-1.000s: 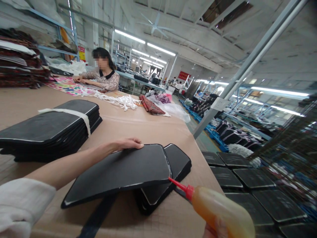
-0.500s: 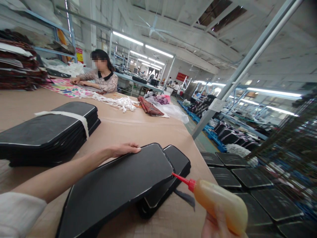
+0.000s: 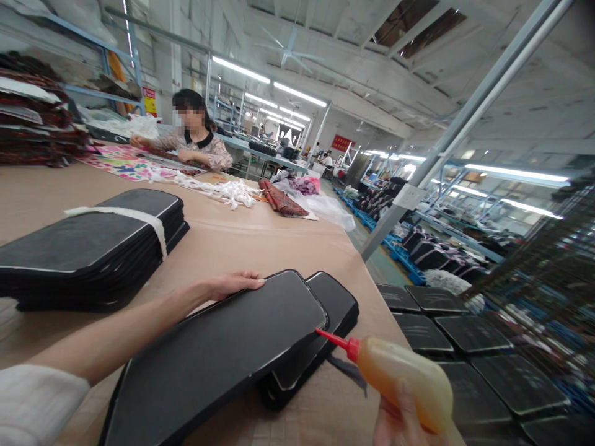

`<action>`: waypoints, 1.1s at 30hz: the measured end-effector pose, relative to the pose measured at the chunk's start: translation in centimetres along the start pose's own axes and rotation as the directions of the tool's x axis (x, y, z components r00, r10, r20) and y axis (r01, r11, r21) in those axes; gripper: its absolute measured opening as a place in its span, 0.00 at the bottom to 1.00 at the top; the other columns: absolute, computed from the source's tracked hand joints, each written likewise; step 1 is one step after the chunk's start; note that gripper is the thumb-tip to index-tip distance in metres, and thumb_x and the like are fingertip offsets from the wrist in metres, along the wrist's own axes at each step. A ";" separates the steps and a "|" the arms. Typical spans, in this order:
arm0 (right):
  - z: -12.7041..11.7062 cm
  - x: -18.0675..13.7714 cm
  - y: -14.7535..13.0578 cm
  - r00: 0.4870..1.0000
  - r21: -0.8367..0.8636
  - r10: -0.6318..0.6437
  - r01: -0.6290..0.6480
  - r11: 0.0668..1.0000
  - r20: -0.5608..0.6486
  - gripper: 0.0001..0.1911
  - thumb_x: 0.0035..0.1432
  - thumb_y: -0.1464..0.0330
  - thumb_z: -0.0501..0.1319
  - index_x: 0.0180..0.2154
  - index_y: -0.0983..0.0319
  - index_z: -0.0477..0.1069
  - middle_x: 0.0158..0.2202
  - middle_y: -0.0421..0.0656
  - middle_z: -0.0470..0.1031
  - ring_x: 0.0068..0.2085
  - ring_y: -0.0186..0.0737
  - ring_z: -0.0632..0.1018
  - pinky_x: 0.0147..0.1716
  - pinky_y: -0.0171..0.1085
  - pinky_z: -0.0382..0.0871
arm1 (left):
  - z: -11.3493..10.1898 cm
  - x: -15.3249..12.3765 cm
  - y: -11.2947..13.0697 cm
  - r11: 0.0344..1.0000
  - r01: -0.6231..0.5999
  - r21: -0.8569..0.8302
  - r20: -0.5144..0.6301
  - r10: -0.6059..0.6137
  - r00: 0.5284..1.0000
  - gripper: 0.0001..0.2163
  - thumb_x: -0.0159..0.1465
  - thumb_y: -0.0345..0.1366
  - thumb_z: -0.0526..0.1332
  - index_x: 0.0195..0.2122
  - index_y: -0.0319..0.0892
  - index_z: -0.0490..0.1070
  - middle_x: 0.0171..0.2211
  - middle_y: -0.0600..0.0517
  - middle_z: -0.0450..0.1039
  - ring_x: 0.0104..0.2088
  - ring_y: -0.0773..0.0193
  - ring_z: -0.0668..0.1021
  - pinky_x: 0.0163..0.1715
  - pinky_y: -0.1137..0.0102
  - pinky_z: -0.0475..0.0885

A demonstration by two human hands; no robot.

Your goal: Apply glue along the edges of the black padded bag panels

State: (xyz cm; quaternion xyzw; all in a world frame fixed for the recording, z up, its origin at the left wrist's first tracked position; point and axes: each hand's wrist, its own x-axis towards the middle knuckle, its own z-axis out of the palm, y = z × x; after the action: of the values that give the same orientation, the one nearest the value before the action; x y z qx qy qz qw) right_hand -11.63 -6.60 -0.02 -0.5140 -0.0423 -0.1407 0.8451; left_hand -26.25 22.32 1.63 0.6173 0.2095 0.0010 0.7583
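Observation:
My left hand (image 3: 232, 285) grips the far edge of a long black panel (image 3: 223, 353) with rounded corners, its fingers on top and near the rim. The panel is raised and tilted over a stack of similar black panels (image 3: 325, 334). In my right hand (image 3: 400, 418) is a squeeze glue bottle (image 3: 404, 378) of amber liquid, held on its side. Its red nozzle (image 3: 332, 339) points left, and the tip touches or nearly touches the panel's edge near the right corner. A thin light line runs along that edge.
A tied stack of black panels (image 3: 93, 241) stands at the left on the brown table (image 3: 223, 241). Across the table a person (image 3: 195, 136) works by patterned fabric (image 3: 125, 164). White strips (image 3: 232, 191) and red cloth (image 3: 281, 199) lie there. More panels (image 3: 469, 334) and a metal post (image 3: 418, 176) are on the right.
My right hand has moved the bottle slightly left and toward me, its nozzle tip sliding along the panel's edge from the corner. My left hand keeps its hold.

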 end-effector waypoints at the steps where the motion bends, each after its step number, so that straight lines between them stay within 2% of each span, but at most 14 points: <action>1: -0.1 0.0 0.0 1.000 -0.005 0.012 -0.012 1.000 0.005 0.26 0.28 0.67 0.71 0.35 0.65 0.70 0.41 0.48 0.70 0.45 0.51 0.70 0.34 0.43 0.73 | 0.0 0.1 -0.1 1.000 0.002 -0.003 0.001 -0.002 1.000 0.18 0.47 0.49 0.65 0.29 0.39 0.66 0.23 0.55 0.69 0.22 0.70 0.69 0.24 0.75 0.64; 5: -0.8 0.3 0.5 0.999 -0.061 0.028 -0.026 0.998 0.044 0.27 0.29 0.64 0.71 0.35 0.65 0.69 0.32 0.46 0.71 0.38 0.47 0.72 0.31 0.43 0.73 | 0.4 0.2 -0.2 1.000 0.011 -0.015 0.019 -0.011 1.000 0.19 0.48 0.49 0.65 0.31 0.39 0.66 0.25 0.54 0.70 0.22 0.70 0.69 0.25 0.74 0.65; 9: -1.3 0.3 0.9 0.999 -0.130 0.016 -0.011 0.991 0.036 0.24 0.27 0.64 0.71 0.31 0.65 0.70 0.28 0.46 0.71 0.36 0.48 0.73 0.27 0.43 0.73 | 0.9 0.4 -0.3 1.000 0.011 -0.017 0.035 -0.011 0.999 0.19 0.48 0.49 0.64 0.32 0.39 0.66 0.27 0.54 0.71 0.23 0.70 0.70 0.26 0.73 0.65; 14: -0.6 0.1 -0.1 0.996 -0.089 0.013 -0.005 0.996 0.088 0.30 0.30 0.64 0.71 0.40 0.63 0.68 0.31 0.44 0.71 0.36 0.45 0.72 0.28 0.40 0.71 | 1.0 1.0 -0.6 1.000 0.011 -0.025 0.063 -0.009 0.998 0.20 0.48 0.50 0.64 0.33 0.39 0.67 0.28 0.53 0.71 0.24 0.69 0.71 0.27 0.72 0.66; 16: -0.6 0.2 -0.1 0.994 -0.071 0.000 0.008 0.997 0.107 0.28 0.33 0.65 0.70 0.41 0.63 0.68 0.29 0.43 0.71 0.34 0.42 0.72 0.29 0.39 0.71 | 1.0 1.4 -0.7 0.999 0.019 -0.032 0.055 -0.018 0.998 0.20 0.47 0.49 0.65 0.33 0.39 0.67 0.28 0.53 0.71 0.24 0.69 0.71 0.28 0.72 0.66; 19: -1.5 0.4 0.5 0.989 -0.091 -0.037 0.050 0.995 0.145 0.18 0.37 0.67 0.68 0.34 0.64 0.69 0.24 0.40 0.70 0.28 0.38 0.71 0.26 0.38 0.70 | 1.2 1.9 -0.8 0.998 0.030 -0.046 0.046 -0.028 0.999 0.20 0.47 0.49 0.65 0.32 0.39 0.66 0.26 0.54 0.71 0.23 0.70 0.71 0.28 0.72 0.66; 22: -2.6 0.6 1.3 0.984 -0.133 -0.042 0.065 0.989 0.174 0.12 0.38 0.69 0.67 0.28 0.64 0.70 0.23 0.40 0.70 0.26 0.38 0.71 0.25 0.38 0.70 | 1.4 2.3 -0.9 0.998 0.036 -0.046 0.037 -0.034 0.999 0.20 0.46 0.49 0.66 0.31 0.39 0.66 0.25 0.55 0.70 0.23 0.70 0.70 0.28 0.73 0.65; 26: -2.8 0.2 1.4 0.974 -0.162 -0.068 0.104 0.981 0.214 0.13 0.34 0.72 0.69 0.26 0.65 0.70 0.23 0.42 0.71 0.28 0.42 0.72 0.25 0.40 0.71 | 1.7 2.5 -0.8 0.999 0.038 -0.038 0.051 -0.036 0.998 0.21 0.45 0.50 0.66 0.32 0.39 0.66 0.26 0.55 0.71 0.23 0.70 0.70 0.27 0.72 0.65; 30: -2.5 0.4 0.5 0.974 -0.184 -0.070 0.111 0.977 0.218 0.11 0.36 0.70 0.68 0.27 0.64 0.70 0.25 0.42 0.72 0.27 0.40 0.72 0.23 0.39 0.71 | 2.0 2.8 -0.6 0.998 0.043 -0.038 0.031 -0.041 0.999 0.21 0.44 0.50 0.66 0.32 0.39 0.66 0.24 0.55 0.71 0.22 0.69 0.71 0.28 0.72 0.66; 33: -2.8 1.2 -0.2 0.960 -0.291 -0.030 0.114 0.950 0.278 0.13 0.28 0.73 0.71 0.22 0.64 0.70 0.22 0.43 0.71 0.26 0.43 0.72 0.21 0.41 0.71 | 2.1 3.3 -0.6 0.998 0.043 -0.047 0.008 -0.043 0.999 0.21 0.44 0.50 0.66 0.30 0.40 0.66 0.23 0.56 0.70 0.21 0.70 0.70 0.27 0.72 0.65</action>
State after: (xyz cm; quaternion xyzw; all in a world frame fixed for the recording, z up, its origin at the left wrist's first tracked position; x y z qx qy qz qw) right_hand -10.71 -9.43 -0.88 -0.6502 -0.1539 -0.1052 0.7365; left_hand -22.74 21.10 0.36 0.5945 0.2198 -0.0125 0.7734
